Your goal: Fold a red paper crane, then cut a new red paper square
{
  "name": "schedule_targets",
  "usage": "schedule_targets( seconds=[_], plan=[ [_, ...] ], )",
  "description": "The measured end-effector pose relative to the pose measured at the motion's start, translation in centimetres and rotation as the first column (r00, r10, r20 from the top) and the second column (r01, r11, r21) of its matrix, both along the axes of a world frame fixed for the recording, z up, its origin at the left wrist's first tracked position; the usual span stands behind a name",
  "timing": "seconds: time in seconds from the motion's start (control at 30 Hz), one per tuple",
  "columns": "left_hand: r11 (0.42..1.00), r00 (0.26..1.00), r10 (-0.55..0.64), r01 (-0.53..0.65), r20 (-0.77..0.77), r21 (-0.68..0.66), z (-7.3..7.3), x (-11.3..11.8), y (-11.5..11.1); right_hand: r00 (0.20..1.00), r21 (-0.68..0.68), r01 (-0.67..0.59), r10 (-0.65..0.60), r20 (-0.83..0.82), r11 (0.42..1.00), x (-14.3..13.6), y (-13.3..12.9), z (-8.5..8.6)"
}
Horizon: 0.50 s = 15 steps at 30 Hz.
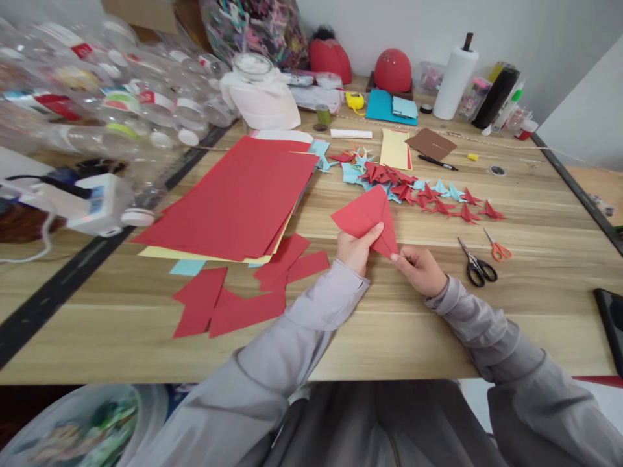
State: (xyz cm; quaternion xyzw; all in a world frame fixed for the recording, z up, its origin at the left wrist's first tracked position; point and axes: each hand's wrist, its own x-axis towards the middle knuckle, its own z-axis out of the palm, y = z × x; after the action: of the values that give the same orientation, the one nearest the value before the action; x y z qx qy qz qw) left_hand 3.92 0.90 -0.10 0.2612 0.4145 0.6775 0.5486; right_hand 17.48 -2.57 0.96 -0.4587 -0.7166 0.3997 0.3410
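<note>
A folded piece of red paper [363, 216] is held up above the table in both hands, its creased flap facing me. My left hand [356, 250] grips its lower left side, thumb on top. At the lower right corner, my right hand [417, 264] pinches the paper between thumb and finger. Just beyond lie many small folded paper cranes [389, 178], red and light blue, some in rows. To the left rests a stack of large red sheets [233, 194] over yellow ones. Red paper offcuts [248, 308] are scattered in front of it.
Black-handled scissors [476, 264] and small orange scissors [497, 248] lie right of my hands. A black pen [438, 162] and brown paper [432, 143] are farther back. Plastic bottles [121, 104] crowd the left. A phone-like black object [610, 324] sits at the right edge.
</note>
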Motion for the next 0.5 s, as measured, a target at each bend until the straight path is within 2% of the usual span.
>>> schedule_targets(
  seconds=[0.07,0.23,0.37,0.5],
  plan=[
    [0.999,0.999,-0.034,0.034,-0.006,-0.001,-0.2,0.0,-0.1,1.000,-0.009,0.006,-0.006,-0.015,1.000,0.0,-0.1,0.0],
    [0.969,0.969,-0.248,0.248,-0.008,0.000,-0.1,0.1,-0.7,0.997,-0.043,0.043,-0.046,-0.063,0.998,-0.2,-0.3,-0.1],
    [0.949,0.949,-0.314,0.315,0.024,-0.030,0.6,-0.1,-1.2,0.991,-0.107,0.063,-0.075,-0.111,0.992,-0.2,-0.3,0.1],
    [0.859,0.862,-0.506,0.505,0.005,-0.082,0.9,-0.2,-1.9,0.952,-0.185,0.165,-0.206,-0.225,0.969,0.0,0.1,0.3]
  ],
)
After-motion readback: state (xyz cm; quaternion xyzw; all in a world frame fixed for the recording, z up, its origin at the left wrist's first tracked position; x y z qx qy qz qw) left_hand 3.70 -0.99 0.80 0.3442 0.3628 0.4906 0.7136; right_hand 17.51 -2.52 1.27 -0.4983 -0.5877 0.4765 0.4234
